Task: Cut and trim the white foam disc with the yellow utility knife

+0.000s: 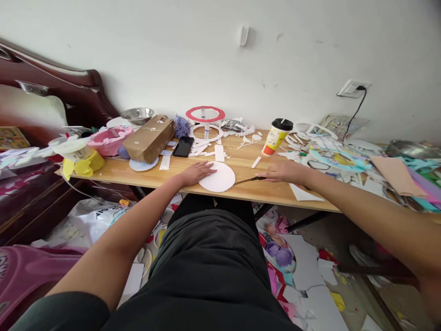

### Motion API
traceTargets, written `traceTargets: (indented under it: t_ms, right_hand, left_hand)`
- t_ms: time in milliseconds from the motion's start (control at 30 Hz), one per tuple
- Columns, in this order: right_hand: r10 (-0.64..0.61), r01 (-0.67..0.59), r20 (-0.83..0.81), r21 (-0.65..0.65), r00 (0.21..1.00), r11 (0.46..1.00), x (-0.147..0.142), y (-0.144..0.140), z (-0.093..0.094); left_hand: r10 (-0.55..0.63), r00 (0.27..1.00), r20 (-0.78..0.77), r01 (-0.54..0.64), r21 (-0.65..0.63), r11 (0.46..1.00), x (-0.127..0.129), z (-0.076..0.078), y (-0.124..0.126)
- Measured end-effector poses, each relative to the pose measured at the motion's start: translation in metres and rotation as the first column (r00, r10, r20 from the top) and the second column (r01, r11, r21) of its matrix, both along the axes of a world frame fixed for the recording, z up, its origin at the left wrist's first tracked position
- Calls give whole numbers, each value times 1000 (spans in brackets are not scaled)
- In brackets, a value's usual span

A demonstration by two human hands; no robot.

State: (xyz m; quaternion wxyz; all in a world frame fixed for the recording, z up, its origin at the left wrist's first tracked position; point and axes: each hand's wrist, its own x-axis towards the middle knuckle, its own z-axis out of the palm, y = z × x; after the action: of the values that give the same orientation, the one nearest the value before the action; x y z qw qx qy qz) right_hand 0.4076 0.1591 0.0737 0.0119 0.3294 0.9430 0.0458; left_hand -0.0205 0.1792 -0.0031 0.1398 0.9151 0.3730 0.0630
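A white round disc (220,178) lies flat near the table's front edge. My left hand (198,173) rests on its left side, fingers stretched out and lying flat. To the right, my right hand (279,172) is closed around a thin, dark-handled blade (253,179). The blade points left, its tip at the disc's lower right edge; whether it touches the disc I cannot tell. Behind the disc lie a small white rectangular piece (219,153) and a black phone (183,146). Nearer my right hand lies a narrow white strip (256,162).
A brown paper bag (149,138) and a metal bowl (137,115) stand at the left. Behind is a stand with a red ring (205,108). A lidded paper cup (276,136) stands beyond my right hand. Colourful scraps (339,160) crowd the right side; more scraps litter the floor.
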Motion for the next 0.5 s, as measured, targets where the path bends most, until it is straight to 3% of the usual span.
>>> traceTargets:
  t_ms: [100, 200, 233, 300, 400, 500]
  right_hand:
    - [-116, 109, 109, 65, 987, 992, 32, -8, 19]
    - [-290, 295, -57, 259, 955, 920, 34, -32, 32]
    - [-325, 347, -126, 268, 937, 899, 27, -44, 31]
    - [-390, 437, -245, 185, 888, 880, 2, -69, 20]
    - [-478, 504, -366, -28, 798, 863, -43, -109, -12]
    - [-571, 538, -401, -205, 716, 818, -79, -142, -43]
  left_hand:
    - [3, 1000, 10, -3, 5, 1000, 0, -3, 1]
    - [17, 999, 27, -18, 18, 1000, 2, -5, 0]
    - [23, 999, 32, -24, 24, 999, 3, -5, -2]
    - [31, 999, 37, -32, 35, 999, 5, -5, -7]
    - [67, 998, 17, -68, 46, 997, 8, -4, -20]
    - [149, 989, -11, -148, 48, 988, 13, -3, -34]
